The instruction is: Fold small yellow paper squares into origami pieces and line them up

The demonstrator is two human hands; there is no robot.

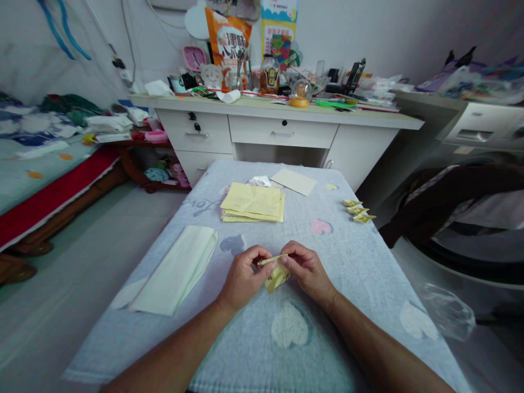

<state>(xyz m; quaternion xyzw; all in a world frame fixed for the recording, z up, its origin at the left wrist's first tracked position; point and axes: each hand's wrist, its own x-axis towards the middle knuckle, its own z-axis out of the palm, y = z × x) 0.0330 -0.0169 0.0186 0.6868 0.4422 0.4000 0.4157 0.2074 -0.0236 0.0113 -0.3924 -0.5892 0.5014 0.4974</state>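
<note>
A small piece of folded yellow paper (277, 277) with dark marks on it is held just above the cloth. My left hand (248, 275) pinches its left side between thumb and fingers. On the opposite side, my right hand (308, 272) grips the upper right edge the same way. Beyond my hands lies a stack of yellow paper sheets (251, 202). Three small folded yellow paper shapes (358, 210) sit in a row near the right edge of the table. To the left rests a folded pale green paper (178, 270).
A blue cloth with heart prints (347, 338) covers the table. Crumpled white paper (260, 180) and a flat beige card (293, 180) lie behind the stack. A cluttered white desk (282, 131) stands at the back, a washing machine (483, 131) on the right, a bed (49, 174) on the left.
</note>
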